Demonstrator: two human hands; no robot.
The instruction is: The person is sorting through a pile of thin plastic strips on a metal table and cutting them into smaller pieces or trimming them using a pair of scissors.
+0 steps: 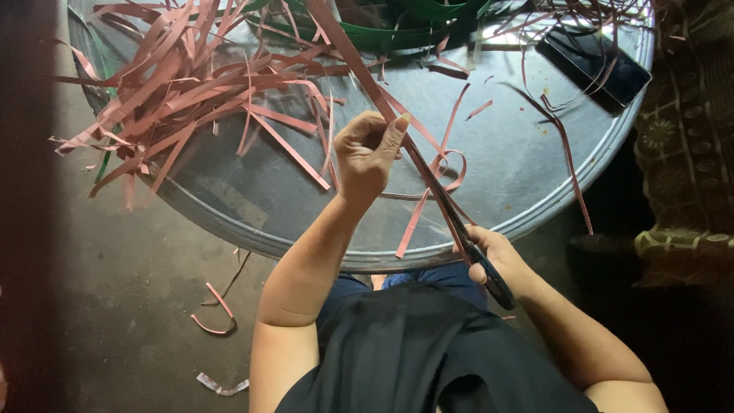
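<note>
My left hand (367, 153) pinches a long pinkish-red strip (359, 65) that runs up and away over a round metal tray (520, 153). My right hand (493, 260) holds dark scissors (466, 241) near the tray's front rim, their blades lying along the same strip just below my left hand. A heap of cut pinkish-red strips (176, 76) lies on the tray's left side. A thin curled offcut (451, 164) hangs beside the scissors.
A dark phone (592, 65) lies at the tray's far right. Green strips (405, 27) are piled at the far edge. Loose offcuts (218, 313) lie on the grey floor at left. Patterned fabric (688, 138) is on the right.
</note>
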